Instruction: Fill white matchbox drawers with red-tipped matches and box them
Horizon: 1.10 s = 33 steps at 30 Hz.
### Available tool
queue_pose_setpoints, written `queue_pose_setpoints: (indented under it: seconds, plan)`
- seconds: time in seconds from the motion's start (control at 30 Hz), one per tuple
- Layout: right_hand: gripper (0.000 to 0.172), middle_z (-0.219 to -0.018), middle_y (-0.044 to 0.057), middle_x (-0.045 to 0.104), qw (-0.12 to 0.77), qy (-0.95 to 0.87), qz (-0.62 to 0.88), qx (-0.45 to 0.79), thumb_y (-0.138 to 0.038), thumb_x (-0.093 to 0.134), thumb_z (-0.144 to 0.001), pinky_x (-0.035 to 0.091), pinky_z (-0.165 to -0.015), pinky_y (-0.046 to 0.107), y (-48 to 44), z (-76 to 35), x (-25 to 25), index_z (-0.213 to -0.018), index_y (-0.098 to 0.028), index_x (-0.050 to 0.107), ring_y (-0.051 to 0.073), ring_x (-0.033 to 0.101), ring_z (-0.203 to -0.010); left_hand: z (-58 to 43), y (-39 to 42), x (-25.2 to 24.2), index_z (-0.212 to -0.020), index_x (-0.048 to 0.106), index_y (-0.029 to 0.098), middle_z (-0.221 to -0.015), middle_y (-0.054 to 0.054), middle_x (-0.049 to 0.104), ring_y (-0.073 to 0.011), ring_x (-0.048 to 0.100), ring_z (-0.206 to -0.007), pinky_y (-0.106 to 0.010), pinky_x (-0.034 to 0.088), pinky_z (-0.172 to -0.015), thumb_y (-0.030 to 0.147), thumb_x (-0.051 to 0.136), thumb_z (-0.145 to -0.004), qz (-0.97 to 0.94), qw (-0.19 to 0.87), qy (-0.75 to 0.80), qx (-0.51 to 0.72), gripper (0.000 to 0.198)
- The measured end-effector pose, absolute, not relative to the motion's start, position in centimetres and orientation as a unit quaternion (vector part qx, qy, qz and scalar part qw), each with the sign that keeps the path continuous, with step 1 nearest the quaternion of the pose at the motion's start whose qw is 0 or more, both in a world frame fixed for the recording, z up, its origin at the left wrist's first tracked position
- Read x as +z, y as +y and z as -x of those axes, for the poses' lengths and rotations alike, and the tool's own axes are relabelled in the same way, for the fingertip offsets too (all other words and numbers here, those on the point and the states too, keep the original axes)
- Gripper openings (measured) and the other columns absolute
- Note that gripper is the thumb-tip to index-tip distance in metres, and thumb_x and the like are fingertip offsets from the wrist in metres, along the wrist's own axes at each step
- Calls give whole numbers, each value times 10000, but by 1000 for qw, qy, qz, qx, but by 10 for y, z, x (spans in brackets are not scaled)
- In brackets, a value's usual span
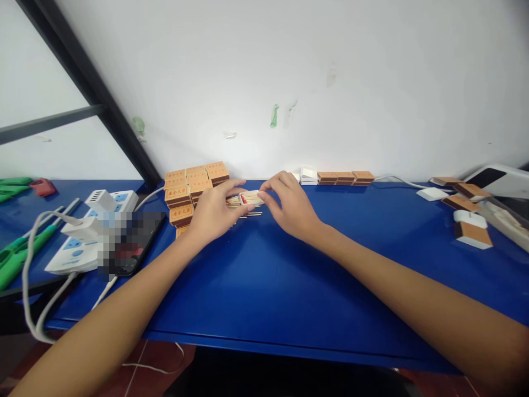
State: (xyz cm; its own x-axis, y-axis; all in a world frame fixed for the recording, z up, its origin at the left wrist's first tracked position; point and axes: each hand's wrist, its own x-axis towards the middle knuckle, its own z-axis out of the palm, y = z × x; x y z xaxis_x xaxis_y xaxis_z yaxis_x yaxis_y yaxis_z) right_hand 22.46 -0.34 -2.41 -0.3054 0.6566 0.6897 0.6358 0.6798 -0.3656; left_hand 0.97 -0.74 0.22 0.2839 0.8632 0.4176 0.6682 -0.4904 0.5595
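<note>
Close to the wall, a small white matchbox tray (257, 204) holds a layer of matches (250, 197), some with red heads at the left end. My left hand (217, 208) grips the tray from the left, thumb along its near side and fingers behind. At the tray's right end, the thumb and index finger of my right hand (289, 201) are closed on it; whether they also pinch matches is hard to see. More loose matches (250, 214) lie on the blue table under and beside the tray. Stacked orange matchboxes (192, 184) stand just left of my left hand.
White trays (308, 175) and a row of matchboxes (345, 177) line the wall. Scattered boxes (473, 234) lie at the right. A power strip (85, 248) with chargers and a phone (142, 242) occupy the left of the blue table (281, 298), near green-handled tools (25, 251).
</note>
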Motion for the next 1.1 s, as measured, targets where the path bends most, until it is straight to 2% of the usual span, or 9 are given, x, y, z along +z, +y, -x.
queue_pose_setpoints:
  seconds: [0.07,0.17,0.3,0.53,0.77,0.97,1.1]
  plan:
    - [150,-1017,100,624,421,-809,410,16,-249,507,-1063,484,-910,435,-2,-226,-27,-1007,-217,642,272,570,-1011,-9,-5,4,-1303,707,229,-1163,-65,817,-306,768,-1107,-450,584,-1029,374,868,-836,-775,112,502,366,515]
    - [105,-980,90,637,350,-841,411,40,-227,573,-1032,482,-894,428,2,-228,-35,-985,-206,664,269,563,-975,-7,-3,6,-1271,721,198,-1143,-73,819,-298,765,-1126,-421,577,-1033,338,865,-839,-762,80,514,385,477]
    - [94,-1034,99,629,278,-868,406,61,-286,676,-997,485,-923,429,3,-229,-45,-978,-195,690,273,549,-1006,-5,-2,7,-1263,717,187,-1195,-78,806,-288,759,-1150,-395,573,-1037,333,861,-841,-760,71,516,389,469]
    - [83,-1083,110,617,276,-855,434,63,-259,669,-1004,481,-959,430,3,-222,-49,-1007,-176,665,273,543,-1042,-4,-2,7,-1305,699,200,-1189,-65,812,-303,754,-1150,-420,566,-1018,320,844,-858,-776,44,513,364,485]
    - [183,-1018,121,633,213,-872,440,28,-276,582,-1057,461,-908,428,8,-230,-49,-942,-163,669,275,525,-972,-1,2,2,-1291,707,208,-1196,-61,811,-319,755,-1141,-429,560,-1008,347,855,-862,-798,20,513,316,474]
    - [103,-1053,124,627,290,-846,447,11,-229,576,-1046,480,-926,433,12,-242,-41,-1004,-178,655,289,541,-1019,-1,0,-3,-1328,693,243,-1239,-37,799,-327,748,-1162,-442,564,-1003,308,870,-848,-818,22,511,264,516]
    - [135,-1073,132,624,326,-846,422,-25,-247,527,-1065,487,-926,448,8,-235,-36,-1024,-192,644,301,538,-1038,-6,-5,-4,-1339,694,240,-1262,-41,791,-314,756,-1145,-431,575,-992,330,870,-853,-824,43,495,273,525]
